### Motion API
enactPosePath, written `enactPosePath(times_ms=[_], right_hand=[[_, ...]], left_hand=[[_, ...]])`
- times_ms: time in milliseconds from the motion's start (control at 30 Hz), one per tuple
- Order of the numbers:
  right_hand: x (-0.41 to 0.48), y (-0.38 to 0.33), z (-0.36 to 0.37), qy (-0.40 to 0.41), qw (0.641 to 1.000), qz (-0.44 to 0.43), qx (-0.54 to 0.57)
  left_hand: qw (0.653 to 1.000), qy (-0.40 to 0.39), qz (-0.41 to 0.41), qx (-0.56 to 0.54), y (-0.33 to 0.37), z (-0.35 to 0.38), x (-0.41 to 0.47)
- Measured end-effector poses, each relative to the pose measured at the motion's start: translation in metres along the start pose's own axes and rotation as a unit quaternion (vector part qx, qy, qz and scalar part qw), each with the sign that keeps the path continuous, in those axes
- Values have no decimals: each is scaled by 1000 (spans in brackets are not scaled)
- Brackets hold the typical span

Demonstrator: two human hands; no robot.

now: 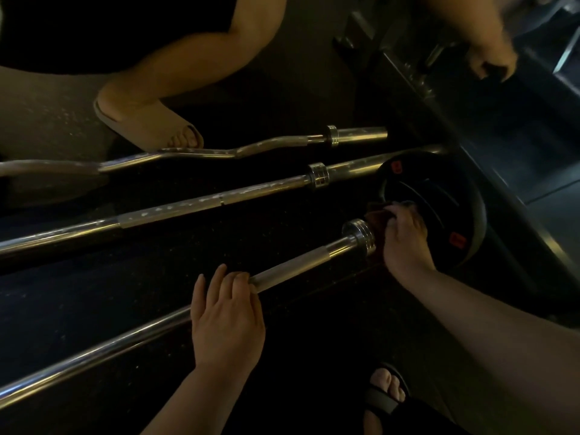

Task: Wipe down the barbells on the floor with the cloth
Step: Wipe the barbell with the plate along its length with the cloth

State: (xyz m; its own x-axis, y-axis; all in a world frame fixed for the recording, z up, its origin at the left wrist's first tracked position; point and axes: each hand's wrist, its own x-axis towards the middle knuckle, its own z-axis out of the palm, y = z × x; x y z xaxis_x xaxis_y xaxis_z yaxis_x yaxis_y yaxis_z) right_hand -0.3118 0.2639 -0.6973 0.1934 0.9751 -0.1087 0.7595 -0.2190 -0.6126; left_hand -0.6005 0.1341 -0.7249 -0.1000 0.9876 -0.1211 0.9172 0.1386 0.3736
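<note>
Three chrome bars lie side by side on the dark floor. On the nearest barbell [298, 262], my left hand [227, 315] grips the knurled shaft. At that bar's collar, my right hand [406, 240] holds a dark reddish cloth [378, 216] against the sleeve, beside a black weight plate [439, 196]. Behind it runs a straight barbell [188, 208] with white smears on its shaft. Farthest back is a curved EZ bar [219, 152], also smeared.
Another person stands at the upper left, a foot in a beige slide sandal [150, 124] touching the EZ bar; their hand [492, 61] hangs at the upper right. A dark machine frame [470, 120] runs along the right. My sandalled foot [386, 394] is at the bottom.
</note>
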Motion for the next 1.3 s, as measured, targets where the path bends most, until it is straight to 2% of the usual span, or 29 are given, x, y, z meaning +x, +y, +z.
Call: enactPosePath(times_ms=[133, 267, 367, 400, 467, 500, 533, 633, 700, 833, 967, 1100, 1233, 1300], right_hand=[[-28, 18, 1, -32, 995, -89, -26], [-14, 17, -8, 0, 997, -55, -54], [11, -7, -19, 79, 997, 3, 2], [16, -16, -25, 118, 993, -4, 17], [16, -30, -38, 191, 978, -76, -32], [15, -31, -41, 202, 970, -113, -78], [15, -25, -41, 180, 968, -136, -114], [9, 3, -22, 0, 981, -106, -162], [6, 15, -16, -49, 974, -125, -182], [13, 19, -23, -51, 973, -138, -179], [0, 2, -3, -4, 994, -55, -95], [-11, 2, -1, -15, 980, -127, -150], [10, 7, -7, 11, 993, -51, -103], [-1, 3, 1, 14, 995, -58, -79]], left_hand=[[1000, -2, 4, -3, -1, -1, -2], [1000, 3, 7, 0, 0, 2, -3], [1000, 10, -1, 1, 0, 4, -3], [1000, 12, -1, 2, 0, 5, -2], [1000, 16, -3, 6, -1, 6, -2], [1000, 14, -5, 9, -2, 7, -2], [1000, 10, -6, 12, -1, 7, -2], [1000, 10, -3, 15, -1, 6, -1], [1000, 13, -1, 14, 0, 6, -1], [1000, 11, 1, 13, -1, 6, -3], [1000, 13, -4, 12, 0, 7, -4], [1000, 21, -8, 7, 0, 7, -2], [1000, 9, -5, 2, 3, 0, 0], [1000, 3, -4, 8, 7, -3, -1]])
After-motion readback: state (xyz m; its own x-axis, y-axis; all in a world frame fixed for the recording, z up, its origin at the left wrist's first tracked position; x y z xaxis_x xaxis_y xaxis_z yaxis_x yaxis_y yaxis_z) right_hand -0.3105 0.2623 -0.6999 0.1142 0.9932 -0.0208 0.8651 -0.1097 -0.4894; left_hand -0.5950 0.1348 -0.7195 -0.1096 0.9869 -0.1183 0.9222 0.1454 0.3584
